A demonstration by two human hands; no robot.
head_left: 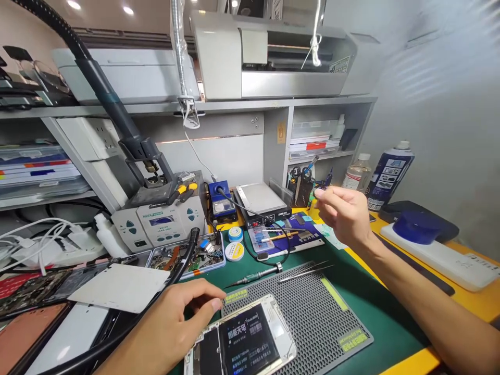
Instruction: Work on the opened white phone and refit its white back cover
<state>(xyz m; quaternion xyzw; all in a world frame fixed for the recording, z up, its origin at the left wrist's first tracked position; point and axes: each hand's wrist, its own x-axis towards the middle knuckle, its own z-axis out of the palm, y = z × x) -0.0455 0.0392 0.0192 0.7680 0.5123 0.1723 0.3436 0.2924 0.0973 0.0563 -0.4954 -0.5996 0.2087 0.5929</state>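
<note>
An opened smartphone lies on a grey honeycomb mat, its black battery showing. My left hand rests at the phone's upper left edge, thumb and fingers apart, holding nothing visible. Raised at the right, my right hand has its thumb and forefinger pinched together beside the tool holder. What those fingers hold, if anything, I cannot make out. A pair of tweezers lies across the mat's far edge, with a soldering iron to its left.
A hot-air station stands back left, its black hose running forward past my left arm. A parts tray, two small round tins and a heating plate sit behind the mat. Bottles and a spray can stand right.
</note>
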